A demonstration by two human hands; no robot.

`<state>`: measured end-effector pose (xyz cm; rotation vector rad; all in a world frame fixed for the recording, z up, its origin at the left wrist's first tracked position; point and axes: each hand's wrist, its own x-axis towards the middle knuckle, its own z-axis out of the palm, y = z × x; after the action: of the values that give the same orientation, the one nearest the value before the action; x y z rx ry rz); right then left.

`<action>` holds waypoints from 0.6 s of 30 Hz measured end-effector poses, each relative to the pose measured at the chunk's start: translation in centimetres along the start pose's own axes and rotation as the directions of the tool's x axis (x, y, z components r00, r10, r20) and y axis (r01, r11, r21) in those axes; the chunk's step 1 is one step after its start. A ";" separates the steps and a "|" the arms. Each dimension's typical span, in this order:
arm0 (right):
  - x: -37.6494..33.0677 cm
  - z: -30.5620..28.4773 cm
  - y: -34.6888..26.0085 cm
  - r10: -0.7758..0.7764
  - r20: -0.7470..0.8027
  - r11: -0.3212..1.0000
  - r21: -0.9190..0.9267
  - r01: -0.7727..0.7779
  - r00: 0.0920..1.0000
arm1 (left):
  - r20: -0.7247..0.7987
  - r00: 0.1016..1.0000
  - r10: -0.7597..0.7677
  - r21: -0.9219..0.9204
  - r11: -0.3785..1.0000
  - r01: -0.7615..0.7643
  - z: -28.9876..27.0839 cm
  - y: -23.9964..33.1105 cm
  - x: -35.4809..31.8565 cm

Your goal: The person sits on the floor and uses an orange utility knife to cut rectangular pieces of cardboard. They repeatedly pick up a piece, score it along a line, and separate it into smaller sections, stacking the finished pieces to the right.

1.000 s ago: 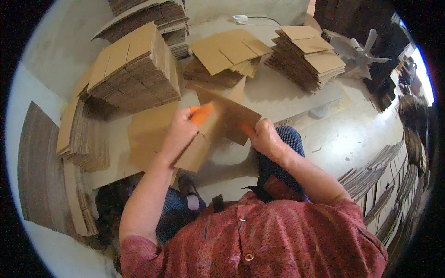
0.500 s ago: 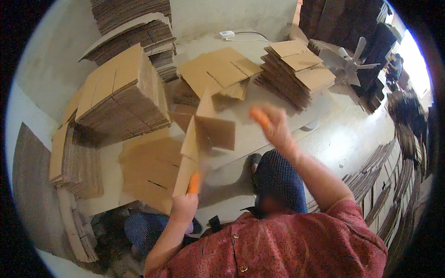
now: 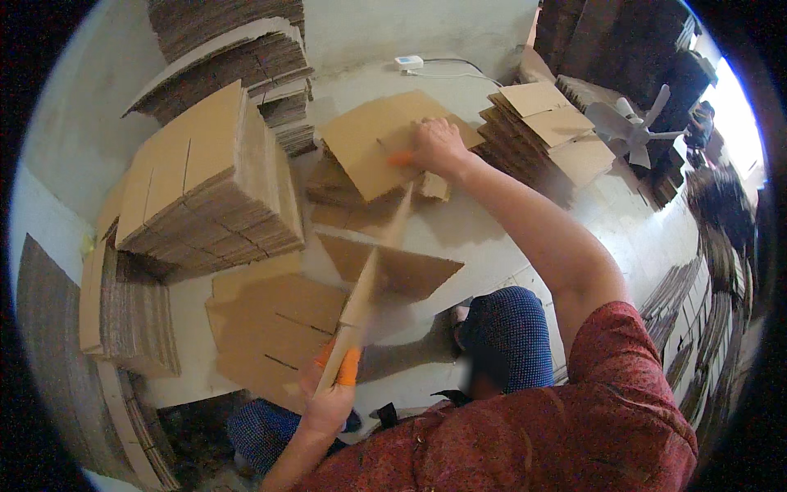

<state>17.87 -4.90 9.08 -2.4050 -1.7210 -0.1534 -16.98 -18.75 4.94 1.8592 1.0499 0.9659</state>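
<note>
My left hand (image 3: 329, 402), with orange finger covers, is closed around the near end of a slotted cardboard strip (image 3: 359, 303) standing on edge. A second cardboard piece (image 3: 422, 272) crosses that strip, fitted into it at a slot. Reaching to the far middle, my right hand (image 3: 438, 148) is closed at the right part of a flat cardboard sheet (image 3: 369, 135) on a low pile. Its orange-covered thumb lies over the sheet; the fingertips are partly hidden. The far end of the held strip stops just below this hand.
A tall stack of cardboard (image 3: 205, 180) stands at left. Loose slotted sheets (image 3: 275, 320) lie before it. Another tilted stack (image 3: 557, 127) and a white fan (image 3: 639, 131) are at the right back. A white power adapter (image 3: 408, 62) with cables lies by the wall.
My right hand has moved left and away from me, from free air onto the cardboard pile. My left hand and the crossed cardboard pieces have come slightly lower and turned.
</note>
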 end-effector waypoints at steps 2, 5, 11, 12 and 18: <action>1.3 1.4 1.1 0.065 -0.018 0.997 0.046 -0.064 0.998 | 0.006 1.000 -0.003 0.009 1.000 0.003 0.2 -0.2 -0.2; 2.4 -0.5 0.7 0.124 0.029 0.933 0.337 -0.127 0.992 | -0.012 0.999 -0.047 0.041 0.998 0.048 -0.1 -0.2 -0.4; -1.5 -5.9 1.6 0.367 -0.051 0.278 0.959 -0.057 0.929 | 0.006 1.000 0.004 -0.047 0.999 -0.003 -0.2 0.5 0.0; -3.1 -7.1 1.3 0.448 -0.167 0.177 0.980 0.096 0.878 | -0.003 1.000 0.012 -0.093 0.996 -0.012 0.1 -0.1 0.0; -16.9 -12.3 -3.4 0.237 -0.576 0.576 0.732 0.365 0.782 | -0.066 0.995 0.072 -0.140 0.987 -0.081 0.5 0.3 0.4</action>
<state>9.43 -22.04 18.23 -1.3413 -1.1501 -0.1043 -16.34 -18.59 5.11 1.7731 0.9254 1.1191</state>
